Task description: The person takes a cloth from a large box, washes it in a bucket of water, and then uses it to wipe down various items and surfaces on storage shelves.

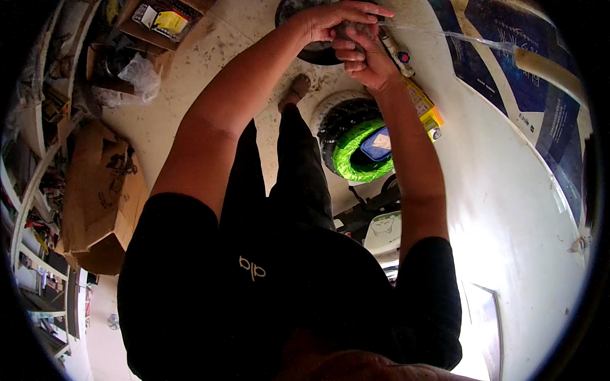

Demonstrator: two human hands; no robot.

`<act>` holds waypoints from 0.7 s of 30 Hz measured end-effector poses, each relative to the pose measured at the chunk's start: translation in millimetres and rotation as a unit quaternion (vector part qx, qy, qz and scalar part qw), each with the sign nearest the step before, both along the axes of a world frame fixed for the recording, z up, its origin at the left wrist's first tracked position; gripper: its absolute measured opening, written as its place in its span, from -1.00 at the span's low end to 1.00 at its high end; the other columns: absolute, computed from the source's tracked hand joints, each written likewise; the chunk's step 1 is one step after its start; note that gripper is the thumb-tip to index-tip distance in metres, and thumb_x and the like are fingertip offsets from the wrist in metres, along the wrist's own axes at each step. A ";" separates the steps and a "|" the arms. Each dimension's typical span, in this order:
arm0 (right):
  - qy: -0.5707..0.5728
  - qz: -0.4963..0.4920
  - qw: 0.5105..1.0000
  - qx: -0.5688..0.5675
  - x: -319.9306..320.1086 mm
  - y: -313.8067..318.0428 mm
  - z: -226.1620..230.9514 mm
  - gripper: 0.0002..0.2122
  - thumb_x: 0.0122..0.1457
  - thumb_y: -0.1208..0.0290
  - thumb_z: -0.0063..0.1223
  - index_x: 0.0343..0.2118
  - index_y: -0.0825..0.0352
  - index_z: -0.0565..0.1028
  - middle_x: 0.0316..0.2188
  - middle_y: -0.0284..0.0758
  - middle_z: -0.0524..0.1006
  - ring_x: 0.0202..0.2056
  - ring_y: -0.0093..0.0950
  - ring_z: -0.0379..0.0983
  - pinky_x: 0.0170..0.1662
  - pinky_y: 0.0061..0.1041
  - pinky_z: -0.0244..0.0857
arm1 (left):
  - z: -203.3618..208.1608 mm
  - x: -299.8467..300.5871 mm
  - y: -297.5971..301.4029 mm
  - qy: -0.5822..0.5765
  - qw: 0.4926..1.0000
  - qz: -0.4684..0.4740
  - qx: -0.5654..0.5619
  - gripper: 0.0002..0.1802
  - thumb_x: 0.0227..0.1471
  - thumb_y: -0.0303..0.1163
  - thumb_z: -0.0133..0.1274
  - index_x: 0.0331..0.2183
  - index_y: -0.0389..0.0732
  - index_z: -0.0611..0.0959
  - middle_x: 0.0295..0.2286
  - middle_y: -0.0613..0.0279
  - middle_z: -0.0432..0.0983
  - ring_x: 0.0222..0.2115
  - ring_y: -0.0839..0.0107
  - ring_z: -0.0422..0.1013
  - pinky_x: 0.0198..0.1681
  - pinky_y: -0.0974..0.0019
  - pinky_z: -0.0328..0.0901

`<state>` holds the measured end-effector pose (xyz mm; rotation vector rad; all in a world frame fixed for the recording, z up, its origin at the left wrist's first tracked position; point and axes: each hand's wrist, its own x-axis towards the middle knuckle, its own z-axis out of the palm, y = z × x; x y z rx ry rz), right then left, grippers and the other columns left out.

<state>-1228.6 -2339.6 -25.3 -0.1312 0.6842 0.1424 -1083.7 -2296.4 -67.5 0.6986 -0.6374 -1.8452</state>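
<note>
At the top of the head view, my two hands meet above a dark round object on the floor. My left hand has one finger stretched out to the right, while its other fingers bend inward against a small greyish thing. Around that same thing curl the fingers of my right hand. Its kind is hidden by the fingers. A thin clear strand runs rightward from near my hands toward a tan rolled piece by the wall. The dark round object is partly covered by my left forearm and hands.
Tyres with a bright green ring-shaped cover and a blue pouch lie by my right forearm. A yellow box is beside the wall. Cardboard boxes and shelves line the left. Dark blue posters hang right.
</note>
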 end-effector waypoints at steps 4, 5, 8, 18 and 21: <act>0.035 0.101 0.993 -0.051 -3.4 2.7 1.4 -0.88 0.17 0.36 -0.03 -0.43 0.19 0.29 -0.62 -0.57 0.14 -0.65 -0.82 -0.01 -0.73 -0.83 -0.24 | -31.4 -22.8 -1.4 -0.041 0.998 0.051 0.013 -0.69 0.15 -0.30 -0.12 -0.08 -0.10 0.53 -0.54 0.38 0.34 -0.53 0.55 0.29 -0.42 0.42 0.28; 0.094 0.116 0.982 -0.115 -1.6 5.9 0.5 -0.86 0.16 0.37 -0.02 -0.46 0.19 0.28 -0.63 -0.56 0.14 -0.65 -0.77 0.00 -0.71 -0.77 -0.18 | -31.8 -26.8 -3.8 -0.086 0.994 0.065 0.026 -0.72 0.15 -0.32 -0.12 -0.12 -0.11 0.56 -0.55 0.38 0.33 -0.55 0.55 0.27 -0.43 0.39 0.26; 0.222 0.116 0.928 -0.276 -18.7 7.0 -28.0 -0.89 0.14 0.40 0.01 -0.45 0.19 0.32 -0.62 -0.48 0.22 -0.64 -0.60 0.06 -0.64 -0.52 -0.03 | -20.2 -49.6 -9.1 -0.279 0.952 0.095 0.078 -0.76 0.10 -0.39 -0.14 -0.24 -0.10 0.60 -0.60 0.29 0.34 -0.59 0.49 0.24 -0.48 0.20 0.24; 0.243 0.412 0.174 -0.861 -12.4 23.5 -103.2 -0.88 0.06 0.30 0.08 -0.50 0.20 0.45 -0.55 -0.39 0.41 -0.59 -0.52 0.29 -0.58 -0.50 0.14 | -105.3 -88.5 -29.3 -0.417 0.783 0.449 0.110 -0.76 0.06 -0.44 -0.15 -0.58 -0.08 0.56 -0.62 0.22 0.40 -0.63 0.23 0.25 -0.57 0.05 0.16; 0.263 0.295 0.264 -0.880 -23.3 11.9 -102.6 -0.89 0.06 0.30 0.08 -0.50 0.19 0.46 -0.55 -0.41 0.45 -0.54 -0.54 0.36 -0.54 -0.52 0.23 | -73.2 -87.0 -33.3 -0.389 0.786 0.453 0.159 -0.72 0.04 -0.44 -0.12 -0.65 -0.11 0.53 -0.68 0.15 0.39 -0.65 0.21 0.28 -0.56 -0.07 0.20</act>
